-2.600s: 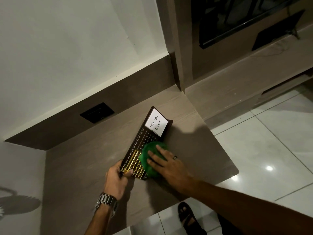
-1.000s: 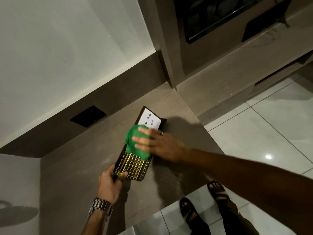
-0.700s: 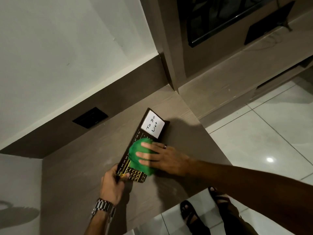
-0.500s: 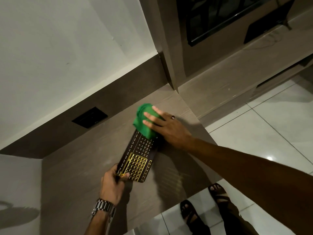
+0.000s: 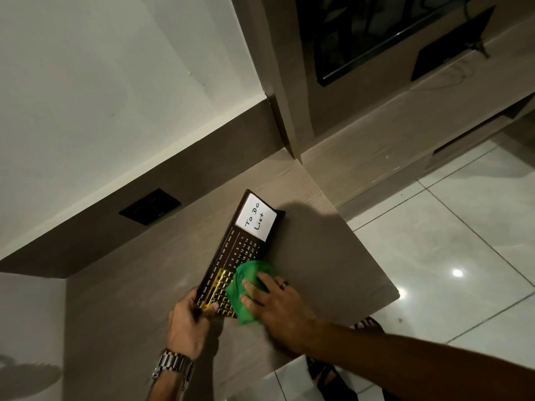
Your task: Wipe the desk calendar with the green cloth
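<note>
The desk calendar (image 5: 235,250) is a long dark board with gold number tiles and a white "To Do List" note at its far end. It lies slanted on the brown desk (image 5: 318,256). My left hand (image 5: 189,319) grips the calendar's near corner. My right hand (image 5: 278,306) presses the green cloth (image 5: 244,287) flat onto the near half of the calendar. The cloth hides part of the gold tiles.
A black wall socket (image 5: 150,206) sits in the brown backsplash behind the desk. The desk's right edge (image 5: 373,256) drops to a white tiled floor, where my sandalled foot (image 5: 367,324) shows. A lower shelf unit (image 5: 405,125) stands to the right.
My right hand slid the green cloth from the calendar's far end, over the note, back down to the near end. The left hand kept its hold on the near corner.
</note>
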The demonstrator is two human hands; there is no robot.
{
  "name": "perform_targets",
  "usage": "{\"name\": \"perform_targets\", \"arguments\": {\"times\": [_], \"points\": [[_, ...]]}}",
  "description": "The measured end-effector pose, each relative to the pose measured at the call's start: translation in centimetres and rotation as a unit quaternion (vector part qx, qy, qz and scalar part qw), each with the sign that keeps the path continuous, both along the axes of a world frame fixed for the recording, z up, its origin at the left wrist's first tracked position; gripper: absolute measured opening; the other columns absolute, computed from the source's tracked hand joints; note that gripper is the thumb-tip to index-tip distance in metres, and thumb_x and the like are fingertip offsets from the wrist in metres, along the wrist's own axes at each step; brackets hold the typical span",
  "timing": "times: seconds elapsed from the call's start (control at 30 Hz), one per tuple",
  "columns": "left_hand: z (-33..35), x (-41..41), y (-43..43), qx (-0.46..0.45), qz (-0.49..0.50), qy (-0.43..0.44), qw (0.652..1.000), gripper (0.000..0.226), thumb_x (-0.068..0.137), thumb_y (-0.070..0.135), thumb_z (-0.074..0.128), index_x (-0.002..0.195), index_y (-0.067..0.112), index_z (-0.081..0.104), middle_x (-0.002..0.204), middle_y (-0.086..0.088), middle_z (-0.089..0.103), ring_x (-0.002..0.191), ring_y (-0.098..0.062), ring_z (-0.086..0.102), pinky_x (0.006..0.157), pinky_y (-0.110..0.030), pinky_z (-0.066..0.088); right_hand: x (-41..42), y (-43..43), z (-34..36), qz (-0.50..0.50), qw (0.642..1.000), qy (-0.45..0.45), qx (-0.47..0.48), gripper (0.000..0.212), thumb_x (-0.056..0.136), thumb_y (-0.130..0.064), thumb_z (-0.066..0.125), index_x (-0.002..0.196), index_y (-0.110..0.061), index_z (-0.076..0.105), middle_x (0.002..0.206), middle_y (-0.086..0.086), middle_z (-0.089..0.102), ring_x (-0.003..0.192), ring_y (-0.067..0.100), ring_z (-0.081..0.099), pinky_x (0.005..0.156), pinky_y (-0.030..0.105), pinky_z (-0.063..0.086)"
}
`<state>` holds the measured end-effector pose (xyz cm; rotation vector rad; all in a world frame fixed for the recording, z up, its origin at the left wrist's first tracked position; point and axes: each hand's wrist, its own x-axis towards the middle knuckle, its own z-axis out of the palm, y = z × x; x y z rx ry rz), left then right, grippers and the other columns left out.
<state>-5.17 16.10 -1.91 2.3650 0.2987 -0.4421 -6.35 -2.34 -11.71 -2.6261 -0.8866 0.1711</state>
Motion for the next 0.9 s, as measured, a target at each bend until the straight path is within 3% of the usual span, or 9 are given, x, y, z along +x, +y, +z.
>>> {"name": "perform_targets", "arguments": {"times": [0.07,0.13,0.27,0.4,0.53,0.67,0.8,0.9], "points": [[0.0,0.1,0.0,0.005,-0.005,0.000,1.000,0.019,0.088,0.009,0.059,0.100,0.023,0.057,0.083,-0.005,0.069,0.064,-0.015,0.070,0.057,-0.037,0.059,1.2,-1.4,0.2,0.044,0.998,-0.042,0.002,0.060,0.077,-0.025,0.072,0.134,-0.020,0.053,0.146,0.007,0.047,0.132,0.039,0.040,0.093,0.049,0.046],[-0.1,0.1,-0.1,0.010,-0.005,0.000,1.000,0.021,0.088,0.008,0.059,0.104,0.022,0.057,0.088,-0.001,0.068,0.067,-0.013,0.069,0.059,-0.030,0.056,4.3,-4.0,0.6,0.007,0.996,-0.088,-0.026,0.048,0.079,-0.026,0.072,0.126,-0.026,0.062,0.139,0.002,0.056,0.128,0.035,0.048,0.085,0.041,0.054],[-0.2,-0.1,-0.3,0.021,0.002,0.002,1.000,0.027,0.088,0.010,0.059,0.113,0.016,0.056,0.094,0.005,0.065,0.084,-0.016,0.065,0.074,-0.037,0.055,11.1,-8.9,0.7,-0.134,0.986,-0.064,-0.082,0.060,0.091,-0.021,0.060,0.146,-0.026,0.037,0.155,0.001,0.032,0.137,0.034,0.026,0.100,0.048,0.044],[0.0,-0.3,-0.4,0.027,0.018,0.009,0.999,0.027,0.088,0.010,0.060,0.113,0.017,0.056,0.097,0.001,0.065,0.094,-0.023,0.062,0.087,-0.048,0.052,10.3,-7.2,1.4,-0.172,0.981,-0.049,-0.075,0.064,0.084,-0.024,0.066,0.143,-0.023,0.042,0.151,0.005,0.036,0.132,0.036,0.028,0.097,0.050,0.043],[0.1,-0.5,-0.7,0.020,0.014,-0.006,1.000,0.021,0.088,0.009,0.060,0.106,0.017,0.057,0.091,0.004,0.065,0.087,-0.021,0.065,0.078,-0.043,0.055,2.2,-1.6,0.7,-0.072,0.997,-0.005,-0.028,0.061,0.081,-0.030,0.068,0.138,-0.020,0.049,0.147,0.010,0.041,0.133,0.040,0.030,0.093,0.052,0.042],[0.1,-0.4,-0.7,0.024,0.006,-0.013,1.000,0.020,0.088,0.009,0.060,0.104,0.019,0.056,0.091,0.001,0.066,0.082,-0.020,0.065,0.074,-0.042,0.056,-1.1,1.1,1.3,-0.007,0.996,0.068,-0.056,0.070,0.086,-0.026,0.066,0.147,-0.017,0.033,0.157,0.011,0.020,0.138,0.041,0.013,0.105,0.057,0.030],[-0.2,-0.7,-0.5,0.043,0.016,-0.016,0.999,0.022,0.086,0.007,0.063,0.106,0.015,0.058,0.090,-0.001,0.066,0.079,-0.015,0.063,0.069,-0.030,0.051,-1.6,0.8,2.5,0.044,0.997,0.039,-0.055,0.060,0.089,-0.023,0.064,0.144,-0.018,0.039,0.156,0.007,0.028,0.138,0.038,0.017,0.103,0.054,0.034],[-0.3,-0.8,-0.7,0.063,0.023,-0.027,0.997,0.027,0.083,0.005,0.066,0.107,0.014,0.059,0.080,0.008,0.064,0.075,-0.010,0.064,0.062,-0.023,0.049,-1.6,-0.4,3.3,0.074,0.997,0.017,0.024,0.057,0.082,-0.020,0.069,0.136,-0.021,0.050,0.148,0.002,0.044,0.136,0.036,0.027,0.098,0.050,0.040]]}}
